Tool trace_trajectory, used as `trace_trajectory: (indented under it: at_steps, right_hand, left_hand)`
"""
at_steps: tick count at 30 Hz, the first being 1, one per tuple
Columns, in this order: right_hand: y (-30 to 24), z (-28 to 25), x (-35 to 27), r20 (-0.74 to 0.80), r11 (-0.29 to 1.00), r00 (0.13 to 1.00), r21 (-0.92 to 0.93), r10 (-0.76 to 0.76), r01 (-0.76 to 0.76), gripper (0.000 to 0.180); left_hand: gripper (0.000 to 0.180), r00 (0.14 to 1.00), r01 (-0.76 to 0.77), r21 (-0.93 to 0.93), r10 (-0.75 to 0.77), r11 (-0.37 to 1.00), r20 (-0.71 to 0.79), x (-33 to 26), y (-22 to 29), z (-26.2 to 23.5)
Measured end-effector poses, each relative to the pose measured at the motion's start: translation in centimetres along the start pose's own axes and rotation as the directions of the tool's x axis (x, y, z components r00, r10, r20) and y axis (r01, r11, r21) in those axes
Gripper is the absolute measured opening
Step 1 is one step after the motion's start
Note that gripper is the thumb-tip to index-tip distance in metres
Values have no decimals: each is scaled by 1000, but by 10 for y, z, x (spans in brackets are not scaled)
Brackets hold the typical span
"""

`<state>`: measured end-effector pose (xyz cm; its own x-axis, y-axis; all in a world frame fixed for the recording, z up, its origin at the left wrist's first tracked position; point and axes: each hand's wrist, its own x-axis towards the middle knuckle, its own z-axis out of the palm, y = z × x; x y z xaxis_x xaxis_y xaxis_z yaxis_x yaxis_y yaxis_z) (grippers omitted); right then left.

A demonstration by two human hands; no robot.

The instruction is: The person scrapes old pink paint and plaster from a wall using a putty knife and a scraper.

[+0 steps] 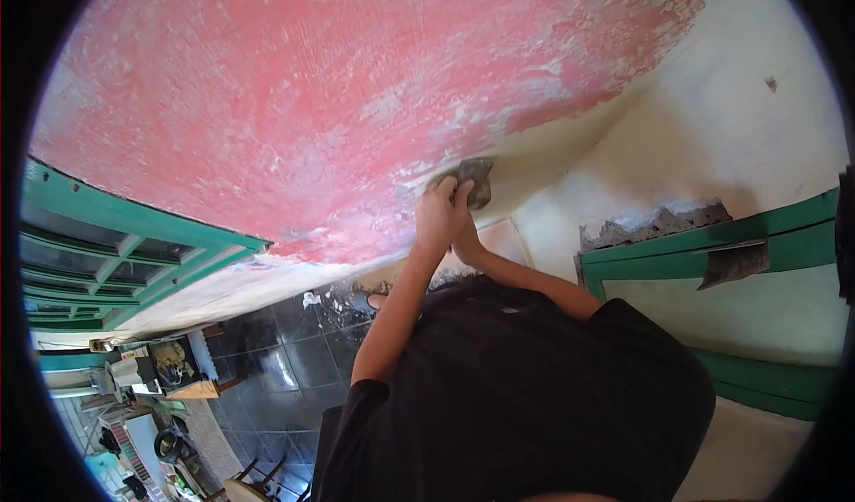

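Note:
A scraper (478, 179) with a broad, grey, dirty blade is against the wall, at the edge between peeling pink paint (338, 101) and a bare cream strip. My left hand (438, 217) is closed at the scraper's handle end, with its fingers bent close to the blade. Just beneath and to the right, my right hand (468, 241) is closed on the same tool. Much of it is hidden behind the left one, and the handle itself is covered by the two hands. Pale patches and scrape marks show in the paint around the blade.
A green-framed window (125, 257) juts out on the left. To the right are a green door frame (712, 244) and a rough broken ledge (659, 221). Dark floor tiles (276, 368) carry white flakes near a foot (367, 302). A cluttered table (191, 386) stands lower left.

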<state>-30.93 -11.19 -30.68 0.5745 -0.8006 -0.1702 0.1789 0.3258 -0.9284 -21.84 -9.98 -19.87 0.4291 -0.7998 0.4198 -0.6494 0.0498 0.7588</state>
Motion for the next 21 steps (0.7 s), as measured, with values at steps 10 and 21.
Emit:
trace_trajectory:
  at_steps: [10,21]
  right_hand:
    - [23,-10,-14,43,961,964,82,263,-266,23]
    - [20,-8,-15,-64,949,947,53,315,-312,15]
  left_hand:
    - [38,964,221,-14,-216,975,155,-23,-30,-2]
    - [37,956,261,5,-260,965,136,-24,-26,-2]
